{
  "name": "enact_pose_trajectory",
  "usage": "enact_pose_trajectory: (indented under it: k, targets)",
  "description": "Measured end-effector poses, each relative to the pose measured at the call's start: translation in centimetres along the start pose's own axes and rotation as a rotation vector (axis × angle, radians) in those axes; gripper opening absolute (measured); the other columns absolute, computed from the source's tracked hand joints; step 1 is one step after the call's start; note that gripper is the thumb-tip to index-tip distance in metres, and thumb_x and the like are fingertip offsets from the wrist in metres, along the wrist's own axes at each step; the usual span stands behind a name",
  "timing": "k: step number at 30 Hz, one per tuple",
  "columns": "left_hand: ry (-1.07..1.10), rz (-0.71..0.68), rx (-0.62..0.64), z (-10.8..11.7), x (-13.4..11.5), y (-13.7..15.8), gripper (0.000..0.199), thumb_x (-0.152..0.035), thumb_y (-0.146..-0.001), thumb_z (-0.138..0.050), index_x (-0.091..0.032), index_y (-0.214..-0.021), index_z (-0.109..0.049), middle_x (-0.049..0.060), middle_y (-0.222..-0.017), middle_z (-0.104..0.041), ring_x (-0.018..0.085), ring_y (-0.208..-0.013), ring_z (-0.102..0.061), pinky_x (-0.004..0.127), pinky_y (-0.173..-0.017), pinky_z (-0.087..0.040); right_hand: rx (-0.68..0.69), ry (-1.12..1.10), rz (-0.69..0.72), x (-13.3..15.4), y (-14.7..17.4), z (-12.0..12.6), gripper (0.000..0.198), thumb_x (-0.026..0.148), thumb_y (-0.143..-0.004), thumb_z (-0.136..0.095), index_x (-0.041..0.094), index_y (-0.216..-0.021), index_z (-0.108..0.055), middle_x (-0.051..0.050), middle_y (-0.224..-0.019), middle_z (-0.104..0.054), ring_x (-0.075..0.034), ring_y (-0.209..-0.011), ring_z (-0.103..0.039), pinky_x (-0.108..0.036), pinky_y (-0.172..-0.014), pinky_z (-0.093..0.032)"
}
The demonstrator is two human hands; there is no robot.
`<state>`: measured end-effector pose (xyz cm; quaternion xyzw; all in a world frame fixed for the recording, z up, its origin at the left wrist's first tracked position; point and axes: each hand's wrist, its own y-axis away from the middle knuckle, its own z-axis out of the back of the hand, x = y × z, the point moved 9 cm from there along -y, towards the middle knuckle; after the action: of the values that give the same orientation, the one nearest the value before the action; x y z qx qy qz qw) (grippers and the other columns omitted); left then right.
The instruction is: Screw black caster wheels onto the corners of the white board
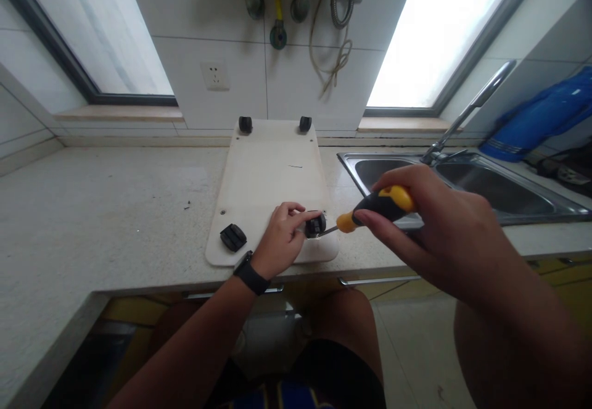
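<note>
A pale flat board [272, 177] lies on the counter with a black caster [232, 237] near its front left corner and another black caster [316, 224] near its front right. My left hand [283, 236], with a dark watch on the wrist, grips the front right caster, its index finger reaching across the top. In my right hand [444, 230] is a yellow and black screwdriver [377, 206], held by its handle. The screwdriver's shaft slants down to the left, its tip at the lower edge of that caster. Exact contact at the tip is too small to tell.
Two more black casters, one at the back left [245, 125] and one at the back right [305, 124], stand on the board's far end. A thin dark piece [295, 166] lies on it. To the right is a steel sink [351, 168] with a faucet [476, 103]. Dark crumbs [187, 205] dot the counter.
</note>
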<state>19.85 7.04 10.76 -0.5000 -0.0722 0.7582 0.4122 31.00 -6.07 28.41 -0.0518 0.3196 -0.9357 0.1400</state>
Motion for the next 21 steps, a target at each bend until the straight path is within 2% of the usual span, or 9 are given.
enact_pose_trajectory:
  k: [3,7,16,21]
  targets:
    - [0.093,0.003,0.031,-0.4,0.3,0.0,0.076,0.007,-0.082,-0.045,-0.030,-0.144,-0.068,0.007,-0.127,-0.064,0.023,-0.120,-0.063,0.041,-0.112,-0.052,-0.001,-0.019,0.027,0.4,0.5,-0.1,0.021,0.042,-0.103,-0.061,0.022,-0.109,-0.058,-0.005,-0.083,-0.073,-0.021,-0.064,-0.070,-0.032,-0.055,-0.047]
    - [0.216,-0.005,0.062,-0.7,0.4,0.1,0.080,0.007,-0.084,-0.042,-0.030,-0.152,-0.060,0.006,-0.138,-0.068,0.020,-0.118,-0.068,0.038,-0.111,-0.055,0.027,-0.036,0.075,0.7,0.9,-1.3,0.019,0.040,-0.104,-0.062,0.021,-0.107,-0.057,-0.004,-0.084,-0.073,-0.018,-0.064,-0.068,-0.029,-0.056,-0.048]
    - [0.243,0.059,0.059,-0.8,1.0,0.4,0.071,0.003,-0.088,-0.045,-0.026,-0.151,-0.060,0.006,-0.142,-0.072,0.020,-0.123,-0.071,0.040,-0.116,-0.053,0.093,-0.078,0.071,0.3,0.8,-3.0,0.020,0.039,-0.105,-0.061,0.019,-0.107,-0.057,-0.005,-0.086,-0.072,-0.017,-0.065,-0.066,-0.028,-0.057,-0.048]
    - [0.222,0.088,0.018,-0.1,0.5,0.2,0.059,0.001,-0.086,-0.051,-0.021,-0.138,-0.067,0.008,-0.133,-0.073,0.021,-0.116,-0.070,0.038,-0.107,-0.056,0.085,0.016,0.070,0.9,0.1,-3.2,0.029,0.048,-0.104,-0.059,0.020,-0.096,-0.058,-0.002,-0.074,-0.066,-0.018,-0.058,-0.062,-0.031,-0.052,-0.041]
